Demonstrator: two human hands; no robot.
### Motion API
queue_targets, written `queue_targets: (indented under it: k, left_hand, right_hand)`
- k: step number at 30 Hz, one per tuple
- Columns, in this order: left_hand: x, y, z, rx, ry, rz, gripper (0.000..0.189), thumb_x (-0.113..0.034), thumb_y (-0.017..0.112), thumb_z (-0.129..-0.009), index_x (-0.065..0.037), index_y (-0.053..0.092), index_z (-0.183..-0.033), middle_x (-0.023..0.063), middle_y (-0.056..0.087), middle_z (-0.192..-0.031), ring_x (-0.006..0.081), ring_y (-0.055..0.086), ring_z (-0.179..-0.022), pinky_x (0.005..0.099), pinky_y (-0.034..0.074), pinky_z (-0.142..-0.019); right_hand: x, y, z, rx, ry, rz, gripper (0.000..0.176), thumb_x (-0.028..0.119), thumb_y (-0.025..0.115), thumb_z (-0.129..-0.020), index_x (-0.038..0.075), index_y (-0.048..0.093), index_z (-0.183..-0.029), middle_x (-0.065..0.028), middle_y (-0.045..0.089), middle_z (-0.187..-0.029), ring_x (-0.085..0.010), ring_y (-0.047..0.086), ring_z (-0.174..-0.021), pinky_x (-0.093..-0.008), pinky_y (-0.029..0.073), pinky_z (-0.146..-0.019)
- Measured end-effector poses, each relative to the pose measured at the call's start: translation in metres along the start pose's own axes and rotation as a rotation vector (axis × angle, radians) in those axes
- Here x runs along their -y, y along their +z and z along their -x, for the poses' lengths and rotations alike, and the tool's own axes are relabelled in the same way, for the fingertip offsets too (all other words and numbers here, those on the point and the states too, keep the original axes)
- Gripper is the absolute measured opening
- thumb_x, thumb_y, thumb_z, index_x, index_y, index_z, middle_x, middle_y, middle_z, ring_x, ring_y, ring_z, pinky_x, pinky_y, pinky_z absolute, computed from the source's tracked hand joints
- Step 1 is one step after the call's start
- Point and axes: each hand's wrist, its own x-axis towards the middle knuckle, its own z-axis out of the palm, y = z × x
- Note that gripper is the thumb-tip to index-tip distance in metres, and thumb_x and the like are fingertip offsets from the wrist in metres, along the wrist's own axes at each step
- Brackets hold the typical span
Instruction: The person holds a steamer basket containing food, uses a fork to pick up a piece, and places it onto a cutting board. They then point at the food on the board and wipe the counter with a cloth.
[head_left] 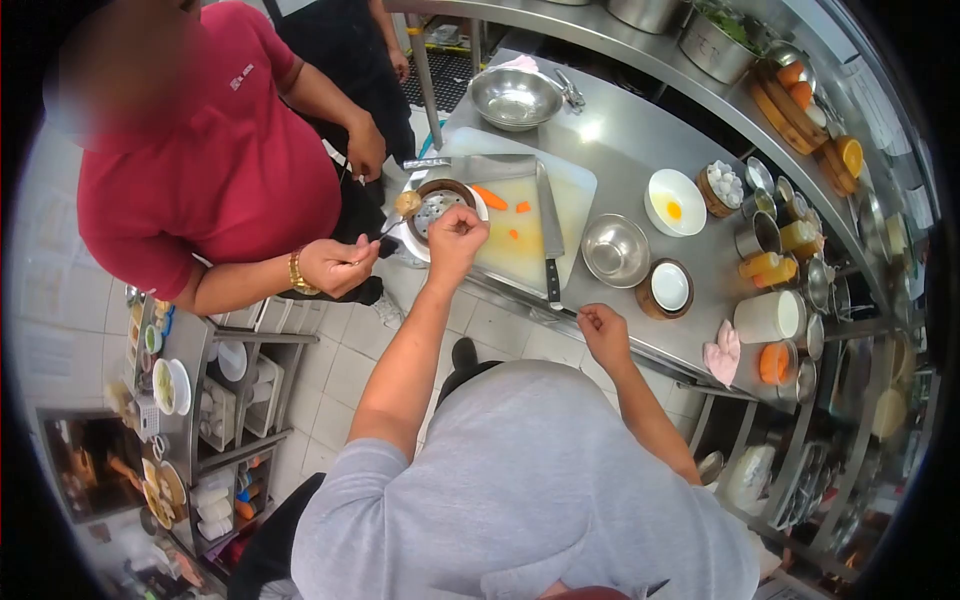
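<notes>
My left hand [456,240] has its fingertips pinched together above a small round steamer [440,187] with a perforated metal insert; what the fingers hold, if anything, is hidden. Just left of it, a co-worker's hand [338,266] holds a utensil with a pale brown lump of food [407,203] at its tip. My right hand [604,335] is at the table's front edge with curled fingers, near the black handle of a knife [550,225]. Nothing can be made out in those fingers. Orange carrot pieces [488,197] and a broad cleaver blade [490,167] lie on the white cutting board [580,180].
Metal bowls [615,250], a white bowl with egg yolk [675,200] and a wooden-rimmed cup [667,287] stand on the steel table. Sauce bottles [765,268] and a pink cloth [722,352] are at right. A red-shirted co-worker [215,150] stands close on the left.
</notes>
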Motion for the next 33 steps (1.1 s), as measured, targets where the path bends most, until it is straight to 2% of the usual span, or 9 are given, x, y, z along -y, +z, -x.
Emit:
queue_targets:
  k: [5,7,13,17,19,21,22,26,33]
  left_hand:
    - [-0.004,0.003,0.015,-0.029,-0.039,0.02,0.019,0.0,0.083,-0.09,-0.004,0.066,-0.084,-0.0052,0.063,-0.082,0.0038,0.056,-0.074,0.0223,0.046,-0.068]
    - [-0.005,0.005,0.023,-0.021,-0.075,-0.023,0.018,-0.001,0.083,-0.091,-0.005,0.066,-0.085,-0.0053,0.063,-0.082,0.0036,0.056,-0.074,0.0222,0.046,-0.068]
    - [0.013,0.017,0.044,-0.047,-0.183,-0.031,0.015,-0.004,0.082,-0.093,-0.004,0.067,-0.091,-0.0051,0.063,-0.083,0.0042,0.056,-0.074,0.0229,0.047,-0.069]
    - [0.03,0.047,0.042,0.076,-0.144,-0.149,0.02,-0.002,0.082,-0.089,-0.003,0.066,-0.101,-0.0016,0.063,-0.087,0.008,0.059,-0.078,0.0263,0.051,-0.073]
    - [0.047,0.059,0.036,0.132,-0.13,-0.199,0.024,-0.002,0.082,-0.087,-0.003,0.065,-0.104,0.0,0.063,-0.088,0.0092,0.06,-0.08,0.0273,0.052,-0.075]
    - [0.062,0.069,0.035,0.224,-0.193,-0.229,0.029,0.002,0.081,-0.088,-0.005,0.063,-0.11,-0.0008,0.06,-0.087,0.0102,0.059,-0.078,0.0274,0.052,-0.067]
    - [0.065,0.069,0.039,0.24,-0.28,-0.194,0.033,-0.003,0.085,-0.084,-0.004,0.063,-0.109,0.0023,0.063,-0.092,0.0107,0.059,-0.081,0.0277,0.053,-0.074]
    - [0.076,0.055,0.065,0.345,-0.516,-0.056,0.025,-0.002,0.082,-0.09,-0.003,0.063,-0.106,0.0024,0.066,-0.089,0.0112,0.063,-0.075,0.0281,0.055,-0.07]
    - [0.097,0.033,0.088,0.289,-0.498,0.1,0.019,-0.002,0.077,-0.099,-0.002,0.066,-0.114,0.005,0.074,-0.101,0.0143,0.073,-0.087,0.0294,0.06,-0.079]
  right_hand:
    - [-0.01,-0.004,0.001,0.069,-0.03,0.096,0.02,0.014,0.078,-0.097,-0.001,0.078,-0.111,-0.0132,0.078,-0.092,-0.0195,0.072,-0.078,-0.0344,0.059,-0.075]
    - [-0.034,-0.01,-0.001,0.045,-0.048,0.081,0.015,0.009,0.077,-0.099,-0.002,0.076,-0.109,-0.0034,0.072,-0.083,-0.0086,0.063,-0.073,-0.0276,0.053,-0.068]
    - [-0.069,-0.022,0.002,-0.006,0.086,-0.106,0.012,0.011,0.075,-0.1,0.0,0.076,-0.106,-0.0018,0.072,-0.081,-0.0083,0.062,-0.068,-0.0273,0.052,-0.062]
    - [-0.065,-0.02,-0.006,0.008,0.098,-0.066,0.011,0.011,0.075,-0.101,0.001,0.075,-0.104,-0.0016,0.071,-0.08,-0.0085,0.062,-0.064,-0.027,0.052,-0.057]
    - [-0.061,-0.02,-0.011,-0.003,0.234,-0.092,0.012,0.012,0.074,-0.101,0.001,0.074,-0.105,-0.0026,0.07,-0.078,-0.0096,0.063,-0.064,-0.0268,0.051,-0.053]
    - [-0.061,-0.018,-0.013,-0.001,0.245,-0.143,0.013,0.013,0.074,-0.101,0.001,0.073,-0.105,-0.0034,0.069,-0.077,-0.0104,0.064,-0.062,-0.0267,0.05,-0.05]
    - [-0.062,-0.021,-0.017,-0.004,0.255,-0.195,0.014,0.014,0.075,-0.101,0.0,0.073,-0.105,-0.0042,0.069,-0.075,-0.0111,0.064,-0.059,-0.0266,0.049,-0.048]
    - [-0.056,-0.034,-0.016,0.024,0.335,-0.286,0.021,0.02,0.076,-0.102,0.0,0.074,-0.101,-0.0068,0.07,-0.074,-0.0116,0.063,-0.053,-0.0283,0.051,-0.046]
    - [-0.056,-0.033,-0.022,0.001,0.336,-0.226,0.022,0.02,0.074,-0.104,-0.003,0.073,-0.102,-0.007,0.069,-0.073,-0.0121,0.061,-0.052,-0.0288,0.051,-0.044]
